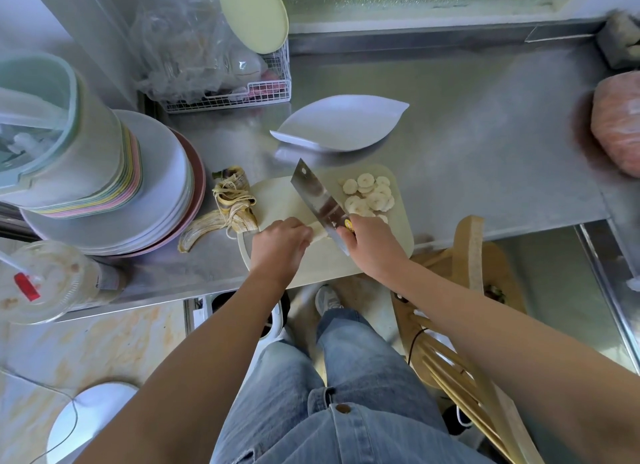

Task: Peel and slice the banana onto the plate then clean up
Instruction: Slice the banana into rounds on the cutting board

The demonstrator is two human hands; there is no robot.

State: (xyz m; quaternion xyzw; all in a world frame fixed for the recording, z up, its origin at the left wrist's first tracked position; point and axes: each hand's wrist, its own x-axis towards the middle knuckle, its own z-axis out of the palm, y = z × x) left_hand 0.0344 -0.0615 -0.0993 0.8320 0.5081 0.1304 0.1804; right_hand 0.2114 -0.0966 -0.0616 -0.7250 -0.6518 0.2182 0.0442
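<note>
Right grip (pixel 372 245): fingers wrapped round the handle of the cleaver (pixel 318 200), thumb side uppermost. The blade runs up and to the left from the handle, tilted, with its edge at the exposed end of the banana (pixel 318 231).

Left grip (pixel 277 248): fingers curled over the unsliced remainder of the peeled banana, pinning it to the cutting board (pixel 273 196). Only a short pale stub shows between the fingertips and the blade.

Slices (pixel 369 196): a loose pile of round cuts lies on the far right part of the board, just beyond the blade – none are on the plate.

Plate (pixel 339 124): white and leaf-shaped, it stands on the steel surface (pixel 485 151) just behind the board, apart from it.

Peel (pixel 225 210): it lies in a heap on the surface, touching the left edge of the board.

Further left – a stack of plates (pixel 156 186) with a lidded cup (pixel 45 283) nearer the front edge. A wire basket (pixel 242 96) sits at the back, left of the plate.
</note>
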